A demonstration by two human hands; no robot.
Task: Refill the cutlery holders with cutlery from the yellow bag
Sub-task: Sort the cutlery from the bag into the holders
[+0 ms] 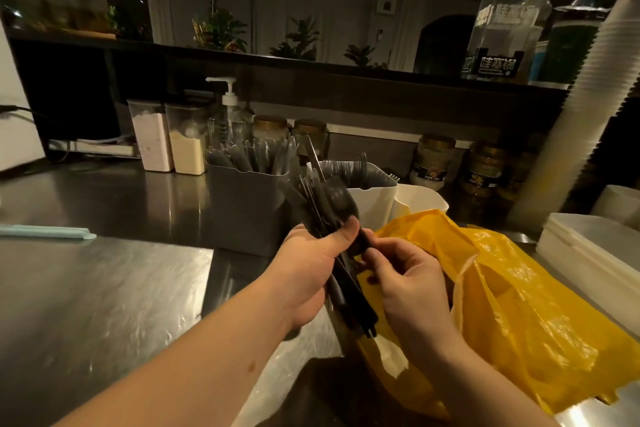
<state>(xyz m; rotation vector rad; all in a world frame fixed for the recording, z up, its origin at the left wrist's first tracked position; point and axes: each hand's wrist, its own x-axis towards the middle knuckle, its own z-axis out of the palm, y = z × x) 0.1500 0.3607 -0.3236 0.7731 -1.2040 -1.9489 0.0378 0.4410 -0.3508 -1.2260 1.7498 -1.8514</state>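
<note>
Left arm: my bare forearm comes in from 7 o'clock and climbs to the middle of the view, wrist straight, thumb side up.
Left hand [308, 274]: wrapped round a bundle of black cutlery [332, 208]. My thumb lies across the front of the bundle and presses it into the palm. The other fingers curl behind it, mostly hidden.
Black cutlery: spoons and forks together, heads pointing to 11 o'clock, handles sticking out below my fist toward 5 o'clock.
Right arm: enters from 5 o'clock, wrist bent inward to meet the left hand.
Right hand [412, 284]: thumb and curled forefinger pinch one black handle just beside my left thumb. The remaining fingers are folded loosely underneath.
Yellow bag [519, 305]: crumpled on the steel counter [104, 288] at 4 o'clock from my hands, its plastic bunched up under my right wrist.
Grey holder [242, 208]: at 11 o'clock behind the bundle, upright, packed with cutlery.
White holder [375, 204]: just beside the grey one, at its 3 o'clock, also holding cutlery.
Background: a pump bottle [228, 104] at 11 o'clock and a tall stack of white cups [581, 114] at 2 o'clock.
</note>
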